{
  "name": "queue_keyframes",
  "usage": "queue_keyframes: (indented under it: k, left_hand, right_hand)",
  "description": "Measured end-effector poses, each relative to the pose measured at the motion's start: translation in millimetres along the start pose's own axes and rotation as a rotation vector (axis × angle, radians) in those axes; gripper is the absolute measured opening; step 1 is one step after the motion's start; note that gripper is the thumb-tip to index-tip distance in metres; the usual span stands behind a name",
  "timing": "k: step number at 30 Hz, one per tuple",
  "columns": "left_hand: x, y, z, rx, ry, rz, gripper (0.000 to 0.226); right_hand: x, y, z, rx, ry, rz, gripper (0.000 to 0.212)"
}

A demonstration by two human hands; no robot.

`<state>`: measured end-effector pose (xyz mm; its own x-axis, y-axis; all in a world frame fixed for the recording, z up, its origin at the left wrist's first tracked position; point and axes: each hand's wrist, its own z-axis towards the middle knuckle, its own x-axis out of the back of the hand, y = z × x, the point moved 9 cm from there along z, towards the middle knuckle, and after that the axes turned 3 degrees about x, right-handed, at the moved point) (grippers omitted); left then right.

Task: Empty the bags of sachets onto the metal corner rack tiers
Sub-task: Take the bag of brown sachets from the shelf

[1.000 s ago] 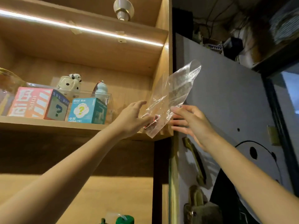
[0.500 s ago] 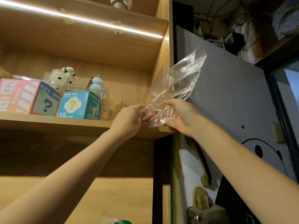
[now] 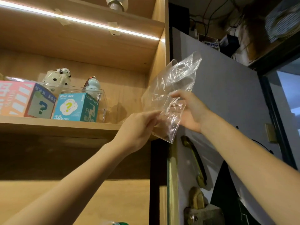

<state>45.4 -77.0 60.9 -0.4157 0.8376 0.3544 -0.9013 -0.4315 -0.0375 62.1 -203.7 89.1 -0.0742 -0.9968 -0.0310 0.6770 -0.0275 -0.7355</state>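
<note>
Beside the wooden shelf's (image 3: 65, 125) right end, left hand (image 3: 138, 127) and right hand (image 3: 190, 111) pinch a crumpled clear plastic bag (image 3: 172, 88), seemingly emptied; no metal rack or sachets visible, so progress is uncertain.

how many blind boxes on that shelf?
2. A pink box at the left edge, cut off by the frame, and a teal box right of it, both at the shelf front. More may sit out of frame.
</note>
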Motion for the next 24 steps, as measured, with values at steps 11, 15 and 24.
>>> queue_keyframes:
  k: [11,15,24]
  left_hand:
    - [-27.5,33.2,-7.6,-0.161,-0.099,0.215,0.04]
    - [-27.3,34.5,-3.9,-0.102,-0.179,0.081,0.046]
    - [23.1,-14.5,16.8,0.215,0.008,-0.062,0.047]
  right_hand:
    - [13.4,-5.1,9.2,0.108,0.24,-0.299,0.024]
    - [26.4,-11.5,13.2,0.173,0.289,-0.315,0.029]
    - [37.5,-17.1,14.8,0.091,0.173,-0.015,0.009]
